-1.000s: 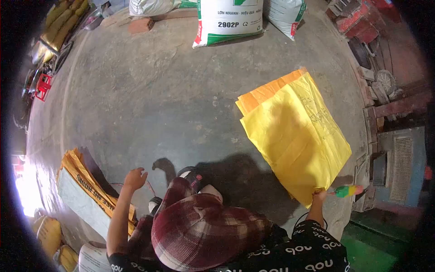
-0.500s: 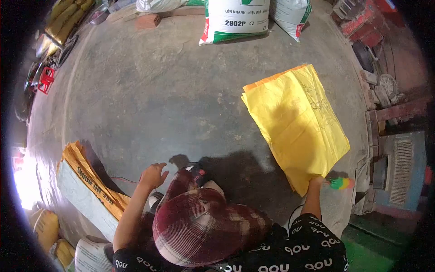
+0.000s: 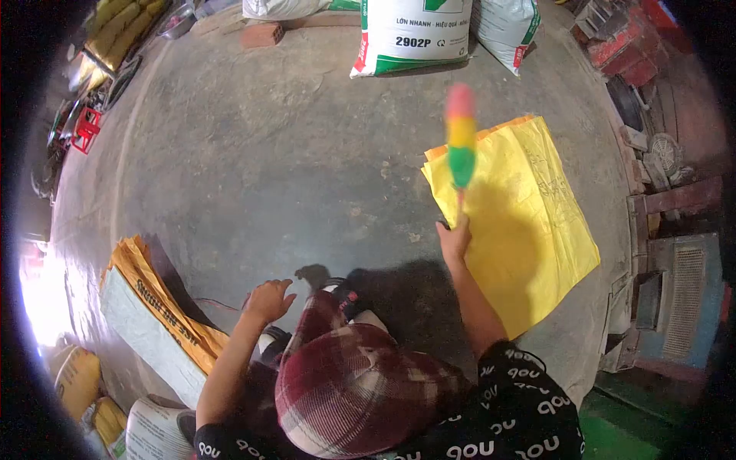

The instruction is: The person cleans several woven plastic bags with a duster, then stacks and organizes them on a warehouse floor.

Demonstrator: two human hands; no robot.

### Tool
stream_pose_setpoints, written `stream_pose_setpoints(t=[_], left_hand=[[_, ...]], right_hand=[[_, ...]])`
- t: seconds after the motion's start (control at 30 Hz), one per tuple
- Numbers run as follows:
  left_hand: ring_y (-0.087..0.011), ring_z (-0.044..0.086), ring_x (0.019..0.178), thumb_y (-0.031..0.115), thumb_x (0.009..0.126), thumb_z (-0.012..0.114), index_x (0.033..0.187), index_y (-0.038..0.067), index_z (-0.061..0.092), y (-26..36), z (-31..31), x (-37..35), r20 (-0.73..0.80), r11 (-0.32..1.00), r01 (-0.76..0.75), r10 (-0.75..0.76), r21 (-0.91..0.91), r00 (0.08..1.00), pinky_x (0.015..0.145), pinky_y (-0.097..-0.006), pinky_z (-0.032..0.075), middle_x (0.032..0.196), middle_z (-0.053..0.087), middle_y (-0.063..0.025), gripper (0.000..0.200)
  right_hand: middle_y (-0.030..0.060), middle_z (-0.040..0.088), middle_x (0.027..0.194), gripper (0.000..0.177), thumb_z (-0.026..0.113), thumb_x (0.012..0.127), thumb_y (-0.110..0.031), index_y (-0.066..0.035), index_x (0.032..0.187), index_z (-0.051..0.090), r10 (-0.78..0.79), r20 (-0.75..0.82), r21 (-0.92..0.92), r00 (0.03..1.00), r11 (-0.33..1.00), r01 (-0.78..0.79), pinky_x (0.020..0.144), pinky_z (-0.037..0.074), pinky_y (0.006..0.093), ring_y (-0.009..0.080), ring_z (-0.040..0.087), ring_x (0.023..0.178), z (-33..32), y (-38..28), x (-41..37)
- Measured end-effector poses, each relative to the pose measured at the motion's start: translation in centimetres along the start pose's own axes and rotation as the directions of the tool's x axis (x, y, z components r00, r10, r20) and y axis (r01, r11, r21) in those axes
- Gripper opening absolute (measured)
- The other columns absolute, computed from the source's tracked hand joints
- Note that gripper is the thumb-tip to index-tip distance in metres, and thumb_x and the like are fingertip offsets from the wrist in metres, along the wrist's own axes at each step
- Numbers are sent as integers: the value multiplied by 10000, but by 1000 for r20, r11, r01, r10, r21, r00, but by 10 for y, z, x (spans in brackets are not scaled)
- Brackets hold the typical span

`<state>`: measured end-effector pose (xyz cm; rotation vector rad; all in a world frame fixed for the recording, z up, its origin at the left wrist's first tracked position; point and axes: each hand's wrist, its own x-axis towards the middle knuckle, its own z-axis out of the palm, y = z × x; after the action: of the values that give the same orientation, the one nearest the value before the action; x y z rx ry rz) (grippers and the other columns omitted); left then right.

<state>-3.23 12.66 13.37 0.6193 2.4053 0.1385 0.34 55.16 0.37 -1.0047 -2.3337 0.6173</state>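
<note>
My right hand (image 3: 455,238) grips the thin handle of a pink, yellow and green duster (image 3: 461,136), raised and blurred above the left edge of a stack of yellow sacks (image 3: 529,222) lying flat on the concrete floor. My left hand (image 3: 268,300) hovers with fingers spread, holding nothing, near a second pile of yellow-orange printed sacks (image 3: 157,310) at the lower left. My plaid cap (image 3: 349,395) and knee fill the bottom middle of the view.
White and green feed bags (image 3: 414,34) and a brick (image 3: 261,34) stand at the far edge of the floor. Red and rusty machinery (image 3: 659,153) lines the right side. Filled yellow bags (image 3: 77,383) lie at the lower left; a red stool (image 3: 86,126) sits far left.
My right hand has let go of the yellow sack's near corner and swung the duster up and leftward over the sacks. My left hand shifted slightly right.
</note>
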Motion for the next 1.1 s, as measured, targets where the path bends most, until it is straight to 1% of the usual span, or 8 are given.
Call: stream_pose_setpoints(t=[0.07,0.2,0.33,0.47,0.57,0.73,1.03,1.1], left_hand=[[-366,554,902,295,805,525,1121,75,511,-1,-9,-4,-39,1000,-2,2,-3,999,764,-445,454,963,587,-201,385],[-340,567,873,282,796,535,1071,52,532,-7,-24,-11,-130,999,35,-37,-14,991,761,-421,456,931,596,-178,358],[-337,568,873,284,795,536,1073,53,531,-19,-17,-14,-119,997,72,-75,-29,990,760,-422,457,925,596,-181,361],[-334,568,876,291,794,536,1077,55,528,-24,-5,-16,-77,996,86,-87,-13,993,759,-424,457,922,595,-186,368],[-335,569,877,294,794,535,1079,59,525,-29,1,-13,-92,999,42,-43,-9,995,759,-426,456,920,594,-191,369],[-357,554,905,291,812,515,1104,63,520,-25,-16,-23,-66,997,77,-77,-6,995,768,-430,452,978,583,-200,371],[-358,550,920,284,805,529,1115,63,516,-43,-20,-36,-89,983,182,-182,-15,979,792,-424,445,996,579,-200,381],[-357,551,919,280,802,533,1113,57,517,-40,-16,-34,-85,986,166,-168,-27,982,792,-423,444,993,580,-199,382]], right_hand=[[219,577,788,260,660,677,-188,-14,825,536,102,236,-84,966,993,-85,646,449,448,393,566,785,17,-17,21],[212,574,684,188,599,706,-174,-9,743,518,-16,218,-269,976,960,76,577,446,466,406,567,659,25,2,64],[192,574,644,190,574,742,-191,-2,734,552,-67,-81,-182,994,982,51,575,452,445,374,578,637,-13,-13,97],[202,586,677,187,578,746,-196,-9,749,570,-24,-146,-73,989,997,14,588,456,433,359,589,655,-21,-21,123],[218,581,689,187,592,739,-205,-21,774,574,-7,-30,100,1000,995,10,592,452,434,358,588,662,-6,-22,128],[175,605,734,358,640,712,-353,-14,814,589,-40,299,-264,953,957,123,636,458,430,350,588,735,49,20,89],[149,616,754,273,605,730,-289,-44,830,538,-75,359,-497,930,829,258,617,494,398,313,615,691,36,7,71],[145,613,726,183,586,739,-226,-47,763,558,-275,345,-436,897,800,413,609,494,394,310,615,689,50,17,71]])
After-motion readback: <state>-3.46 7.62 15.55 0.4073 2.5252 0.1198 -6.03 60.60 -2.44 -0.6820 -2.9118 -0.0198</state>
